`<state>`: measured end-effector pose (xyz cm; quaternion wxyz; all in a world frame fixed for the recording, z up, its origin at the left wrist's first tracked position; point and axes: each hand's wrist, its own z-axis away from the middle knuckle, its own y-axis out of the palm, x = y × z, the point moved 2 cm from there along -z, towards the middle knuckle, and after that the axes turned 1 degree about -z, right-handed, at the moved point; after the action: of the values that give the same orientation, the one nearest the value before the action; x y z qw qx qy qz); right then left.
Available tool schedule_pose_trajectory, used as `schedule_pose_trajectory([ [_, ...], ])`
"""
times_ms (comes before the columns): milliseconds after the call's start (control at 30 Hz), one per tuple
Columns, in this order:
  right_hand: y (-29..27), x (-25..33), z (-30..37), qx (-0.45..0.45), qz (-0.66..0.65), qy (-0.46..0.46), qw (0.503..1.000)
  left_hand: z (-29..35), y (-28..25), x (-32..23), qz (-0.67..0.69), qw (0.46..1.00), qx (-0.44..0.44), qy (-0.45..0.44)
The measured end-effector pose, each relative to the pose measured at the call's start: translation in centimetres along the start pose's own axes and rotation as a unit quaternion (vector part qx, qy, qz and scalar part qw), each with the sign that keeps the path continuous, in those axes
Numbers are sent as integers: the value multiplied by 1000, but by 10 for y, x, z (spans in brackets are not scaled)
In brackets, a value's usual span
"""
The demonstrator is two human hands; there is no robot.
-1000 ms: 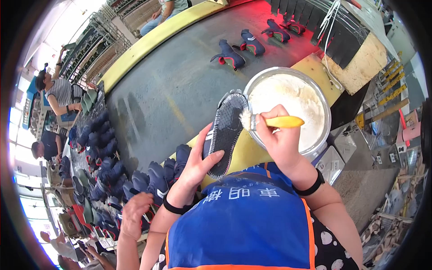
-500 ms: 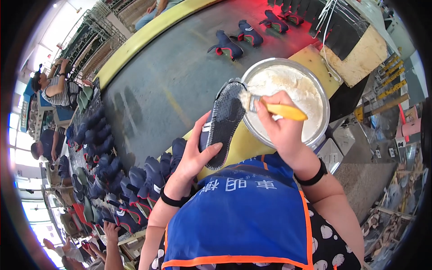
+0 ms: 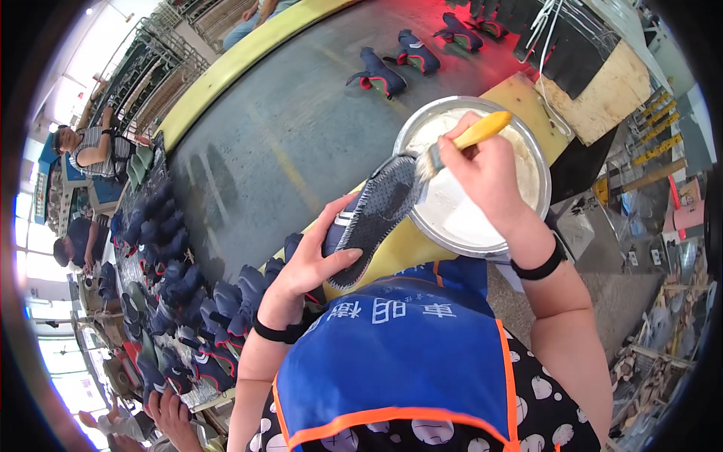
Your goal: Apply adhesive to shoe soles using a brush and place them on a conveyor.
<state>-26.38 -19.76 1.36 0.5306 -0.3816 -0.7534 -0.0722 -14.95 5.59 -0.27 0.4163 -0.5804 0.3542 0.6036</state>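
Observation:
My left hand (image 3: 310, 252) is closed round a dark navy shoe upper (image 3: 376, 215), its stitched sole side turned up and its thumb end pressed near the heel. The shoe tilts, toe pointing up and to the right. In my right hand (image 3: 486, 169) is a paintbrush (image 3: 482, 130) with a yellow handle. Its pale bristles touch the rim of the sole near the toe. Directly behind the brush stands a round metal basin (image 3: 544, 192) of white paste (image 3: 471, 215), partly overlapped by my right hand.
A grey conveyor belt (image 3: 248, 143) runs beyond, carrying several navy shoes (image 3: 380, 74) toward a red glow. Many more shoes (image 3: 181, 279) crowd the left side. Co-workers stand at the left, one in a striped shirt (image 3: 94, 151); another person's hand (image 3: 172, 418) is at lower left.
The shoe has tipped further to the right. My right hand has turned the brush so its handle points up and right, and the bristles have moved to the sole's right edge.

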Motion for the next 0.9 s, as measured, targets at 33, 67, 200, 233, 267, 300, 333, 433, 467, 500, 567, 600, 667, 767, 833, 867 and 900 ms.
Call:
schedule_pose_trajectory([
  [33, -4, -6, -7, -24, -14, -23, 999, 0, -1, -3, 25, 999, 9, -40],
  [67, -11, -10, -13, -52, -29, -38, 997, -1, -3, -5, 47, 996, 17, -80],
  [200, -55, -16, -7, -136, -87, -22, 987, -15, -27, -6, 303, 941, -53, -141],
  [233, -69, -17, 0, -161, -48, 8, 986, -27, -42, -3, 323, 928, -61, -173],
  [267, -80, -20, 6, -189, -45, 27, 981, -40, -52, 6, 304, 929, -111, -181],
  [300, -89, -23, 13, -202, -34, 42, 978, -54, -64, 16, 285, 930, -148, -181],
  [333, -95, -27, 19, -215, -17, 52, 975, -73, -78, 29, 279, 927, -168, -186],
  [433, -106, -39, 36, -256, -22, 97, 962, -130, -110, 77, 207, 905, -226, -295],
  [467, -110, -40, 41, -257, 6, 100, 961, -149, -116, 95, 211, 895, -255, -300],
  [500, -113, -41, 46, -269, 12, 109, 957, -170, -123, 111, 210, 898, -258, -287],
  [567, -124, -41, 54, -278, 43, 106, 954, -207, -142, 139, 135, 895, -334, -263],
  [600, -128, -42, 58, -290, 52, 112, 949, -220, -152, 153, 135, 896, -337, -254],
  [667, -137, -45, 62, -306, 44, 117, 944, -243, -168, 174, -33, 928, -327, -179],
  [767, -142, -47, 63, -318, 62, 124, 938, -257, -169, 202, -375, 872, -171, -266],
  [833, -137, -44, 60, -318, 85, 135, 935, -256, -159, 200, -370, 862, -160, -309],
  [867, -133, -41, 57, -318, 81, 132, 935, -255, -148, 189, -425, 847, -146, -283],
  [900, -128, -37, 53, -311, 104, 136, 935, -250, -134, 174, -477, 825, -89, -290],
])
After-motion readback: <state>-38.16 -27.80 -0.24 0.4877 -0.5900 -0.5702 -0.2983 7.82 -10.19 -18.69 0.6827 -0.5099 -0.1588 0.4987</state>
